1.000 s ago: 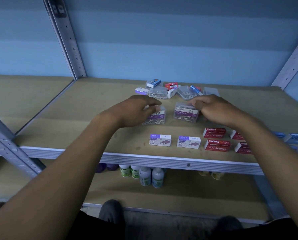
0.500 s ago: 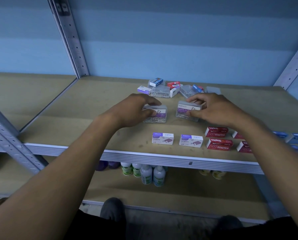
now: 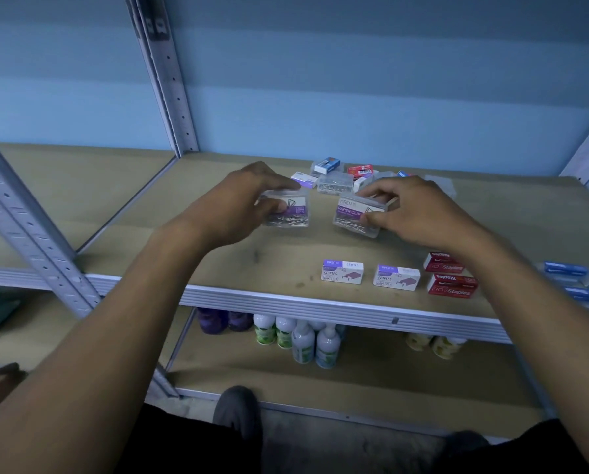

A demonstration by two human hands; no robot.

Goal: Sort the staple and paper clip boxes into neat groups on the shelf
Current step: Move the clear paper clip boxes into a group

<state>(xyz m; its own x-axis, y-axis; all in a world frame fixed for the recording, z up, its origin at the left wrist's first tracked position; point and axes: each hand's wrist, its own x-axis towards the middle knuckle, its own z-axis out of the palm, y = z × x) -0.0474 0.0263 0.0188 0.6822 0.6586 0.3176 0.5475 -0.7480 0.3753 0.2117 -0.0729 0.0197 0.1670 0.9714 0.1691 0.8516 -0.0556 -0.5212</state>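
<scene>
My left hand (image 3: 241, 200) grips a clear paper clip box (image 3: 291, 213) with a purple label, fingers over its top and thumb at its front. My right hand (image 3: 412, 210) grips a second clear paper clip box (image 3: 352, 213) the same way. Both boxes are mid-shelf, side by side with a gap between them. Two white-and-purple staple boxes (image 3: 342, 271) (image 3: 396, 278) lie near the front edge. Two red staple boxes (image 3: 452, 285) (image 3: 440, 263) lie to their right. An unsorted cluster of small boxes (image 3: 334, 181) sits at the back.
The wooden shelf (image 3: 217, 261) has a metal front rail and grey uprights (image 3: 169, 83) at the left. Blue boxes (image 3: 573, 278) lie at the far right. Bottles (image 3: 303, 340) stand on the lower shelf. My shoe (image 3: 238, 412) shows on the floor.
Both hands have shifted leftward with their paper clip boxes, the left box more so. The gap between the two boxes has widened.
</scene>
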